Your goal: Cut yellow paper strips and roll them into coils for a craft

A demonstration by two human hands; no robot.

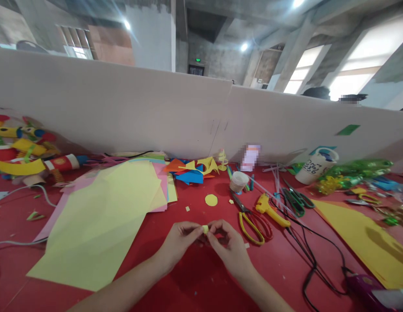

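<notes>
Both my hands meet low in the middle of the red table (195,277). My left hand (180,242) and my right hand (229,247) pinch a small yellow paper piece (205,229) between their fingertips, fingers closed on it. A yellow paper circle (211,199) lies on the table just beyond them. Yellow-handled scissors (251,221) lie to the right of my right hand.
Large pale-yellow paper sheets (104,221) spread at left, with colourful paper crafts (22,151) behind. Cut paper scraps (191,171), a tape roll (238,181), a yellow glue gun (271,210) with a black cable, green scissors (297,200), a white cup (315,167) and a yellow sheet (357,236) lie right. A white partition (156,112) backs the table.
</notes>
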